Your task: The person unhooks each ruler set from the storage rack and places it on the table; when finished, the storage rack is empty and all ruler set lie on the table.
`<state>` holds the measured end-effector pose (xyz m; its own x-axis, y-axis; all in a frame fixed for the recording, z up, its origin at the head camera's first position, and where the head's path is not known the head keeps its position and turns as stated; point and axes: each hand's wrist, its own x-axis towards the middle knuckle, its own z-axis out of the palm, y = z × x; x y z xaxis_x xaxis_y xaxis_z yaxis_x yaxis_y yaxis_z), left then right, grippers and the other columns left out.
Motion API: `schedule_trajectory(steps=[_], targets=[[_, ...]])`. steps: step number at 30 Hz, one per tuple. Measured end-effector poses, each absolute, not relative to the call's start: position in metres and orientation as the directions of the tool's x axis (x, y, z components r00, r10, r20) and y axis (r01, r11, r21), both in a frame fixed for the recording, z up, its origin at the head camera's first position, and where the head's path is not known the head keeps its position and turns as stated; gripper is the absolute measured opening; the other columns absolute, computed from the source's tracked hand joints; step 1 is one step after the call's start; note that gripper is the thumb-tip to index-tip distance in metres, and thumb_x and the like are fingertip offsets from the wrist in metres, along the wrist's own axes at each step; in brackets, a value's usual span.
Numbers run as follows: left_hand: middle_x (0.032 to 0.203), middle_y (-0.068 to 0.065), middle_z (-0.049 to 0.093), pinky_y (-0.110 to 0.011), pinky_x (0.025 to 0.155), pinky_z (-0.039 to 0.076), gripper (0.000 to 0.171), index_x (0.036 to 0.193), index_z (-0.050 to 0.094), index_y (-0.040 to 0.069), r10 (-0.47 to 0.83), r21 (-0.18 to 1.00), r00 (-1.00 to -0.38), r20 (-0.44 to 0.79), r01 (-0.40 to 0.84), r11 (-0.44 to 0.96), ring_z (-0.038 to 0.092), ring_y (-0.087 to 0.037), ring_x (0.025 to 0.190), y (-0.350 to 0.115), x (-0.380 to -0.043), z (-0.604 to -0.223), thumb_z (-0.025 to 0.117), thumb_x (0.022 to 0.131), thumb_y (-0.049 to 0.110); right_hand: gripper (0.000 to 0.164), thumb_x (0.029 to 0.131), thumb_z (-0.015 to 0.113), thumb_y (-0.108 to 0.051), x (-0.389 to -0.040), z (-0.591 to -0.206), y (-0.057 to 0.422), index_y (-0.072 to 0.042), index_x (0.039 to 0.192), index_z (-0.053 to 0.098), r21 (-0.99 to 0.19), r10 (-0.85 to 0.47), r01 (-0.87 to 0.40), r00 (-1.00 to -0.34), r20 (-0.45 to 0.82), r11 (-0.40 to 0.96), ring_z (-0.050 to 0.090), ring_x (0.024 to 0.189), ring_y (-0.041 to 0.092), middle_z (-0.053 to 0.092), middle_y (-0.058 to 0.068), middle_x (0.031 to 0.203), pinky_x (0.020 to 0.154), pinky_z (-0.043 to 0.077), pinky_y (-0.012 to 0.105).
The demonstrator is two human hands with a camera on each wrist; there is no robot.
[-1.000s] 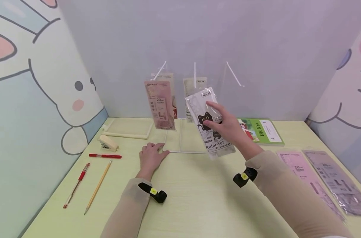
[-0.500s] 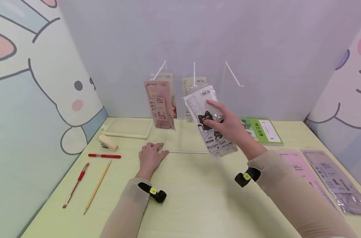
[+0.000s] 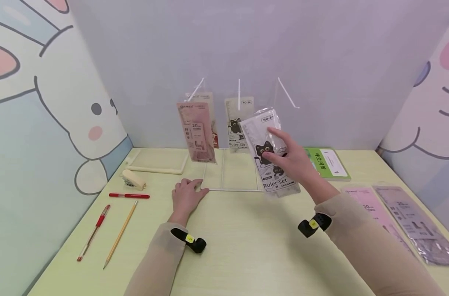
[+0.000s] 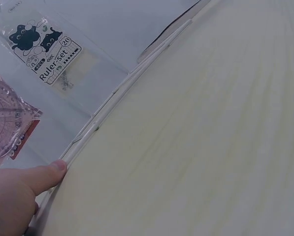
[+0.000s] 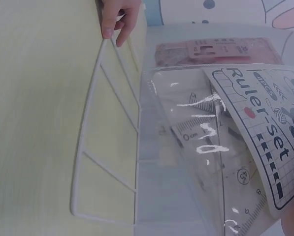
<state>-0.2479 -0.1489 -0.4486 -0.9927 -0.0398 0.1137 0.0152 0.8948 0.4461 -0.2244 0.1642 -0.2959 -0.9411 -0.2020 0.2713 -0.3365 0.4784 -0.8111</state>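
My right hand [image 3: 292, 162] holds a clear packet ruler set [image 3: 269, 154] with black cats on its card, tilted in the air in front of the rack and right of the middle hook [image 3: 239, 94]. Transparent rulers show through its plastic in the right wrist view. My left hand [image 3: 187, 195] grips the front left corner of the white wire display rack [image 3: 233, 190], thumb [image 4: 50, 173] on the front wire. Another cat ruler set [image 3: 236, 137] hangs under the middle hook. From the left hook [image 3: 196, 90] hangs a pink ruler packet [image 3: 197, 135], with a paler packet behind it.
The right hook [image 3: 288, 93] carries nothing. Pink [image 3: 368, 205] and grey [image 3: 413, 218] ruler packets lie at right, a green book [image 3: 328, 164] behind them. At left are a stapler [image 3: 134, 179], red pens [image 3: 129, 195], a pencil [image 3: 120, 235] and a cream frame [image 3: 157, 160].
My right hand has moved a little to the right with the ruler set, uncovering more of the one hanging behind. My left hand stays at the rack's corner. The head view has shifted slightly.
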Motion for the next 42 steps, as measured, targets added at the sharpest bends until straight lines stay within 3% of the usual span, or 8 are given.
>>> schedule_trajectory(steps=[3,12,19,27,32,37,42], targets=[[0.117,-0.012,0.051,-0.047,0.083,0.033,0.049,0.125,0.061,0.025,-0.042,0.447,-0.993,0.108,0.011,0.894,0.042,-0.031,0.103,-0.149,-0.248,-0.449,0.062,0.084,0.053,0.072,0.086,0.068,-0.034,-0.223,-0.303,0.174,-0.037,0.145,0.028,-0.815,-0.186,-0.306,-0.951,0.245,0.492,0.068,0.074,0.031,0.061,0.023,0.101,0.054,0.053,0.039],[0.118,-0.012,0.05,-0.047,0.083,0.032,0.05,0.126,0.061,0.024,-0.043,0.449,-0.994,0.104,0.008,0.893,0.042,-0.031,0.104,-0.149,-0.248,-0.447,0.061,0.084,0.053,0.077,0.085,0.069,-0.038,-0.219,-0.327,0.207,-0.034,0.147,0.024,-0.79,-0.121,-0.244,-0.969,0.213,0.563,0.067,0.068,0.028,0.062,0.024,0.092,0.052,0.053,0.039],[0.118,-0.013,0.05,-0.048,0.083,0.032,0.05,0.125,0.062,0.024,-0.037,0.462,-0.993,0.112,0.02,0.887,0.042,-0.032,0.104,-0.15,-0.247,-0.448,0.062,0.084,0.053,0.079,0.084,0.071,-0.03,-0.214,-0.342,0.227,-0.029,0.148,0.024,-0.802,-0.114,-0.245,-0.969,0.218,0.545,0.065,0.074,0.03,0.048,0.023,0.113,0.054,0.053,0.038],[0.118,-0.012,0.05,-0.049,0.084,0.032,0.049,0.124,0.062,0.025,-0.049,0.459,-0.994,0.102,0.004,0.888,0.043,-0.032,0.104,-0.155,-0.242,-0.453,0.062,0.084,0.053,0.084,0.082,0.07,-0.04,-0.206,-0.368,0.25,-0.035,0.148,0.018,-0.739,-0.096,-0.18,-0.983,0.155,0.649,0.064,0.066,0.024,0.054,0.025,0.103,0.051,0.051,0.036],[0.118,-0.012,0.05,-0.049,0.084,0.032,0.05,0.125,0.061,0.025,-0.037,0.455,-0.994,0.106,0.015,0.89,0.042,-0.032,0.104,-0.156,-0.244,-0.451,0.061,0.084,0.054,0.086,0.083,0.07,-0.039,-0.203,-0.378,0.262,-0.026,0.15,0.017,-0.684,-0.102,-0.184,-0.982,0.159,0.706,0.062,0.069,0.024,0.051,0.03,0.114,0.054,0.049,0.035],[0.118,-0.012,0.05,-0.049,0.084,0.033,0.05,0.125,0.061,0.025,-0.04,0.451,-0.994,0.103,0.011,0.893,0.043,-0.032,0.104,-0.155,-0.247,-0.45,0.061,0.084,0.054,0.091,0.083,0.071,-0.037,-0.199,-0.386,0.27,-0.012,0.15,0.016,-0.621,-0.133,-0.226,-0.972,0.193,0.75,0.057,0.089,0.035,0.039,0.035,0.132,0.073,0.046,0.048],[0.118,-0.012,0.05,-0.049,0.085,0.033,0.05,0.125,0.061,0.025,-0.034,0.449,-0.993,0.113,0.021,0.894,0.042,-0.031,0.105,-0.151,-0.249,-0.45,0.06,0.084,0.054,0.096,0.082,0.073,-0.033,-0.193,-0.392,0.281,-0.005,0.15,0.013,-0.595,-0.162,-0.238,-0.97,0.18,0.767,0.034,0.121,0.051,0.024,0.035,0.142,0.095,0.028,0.063]])
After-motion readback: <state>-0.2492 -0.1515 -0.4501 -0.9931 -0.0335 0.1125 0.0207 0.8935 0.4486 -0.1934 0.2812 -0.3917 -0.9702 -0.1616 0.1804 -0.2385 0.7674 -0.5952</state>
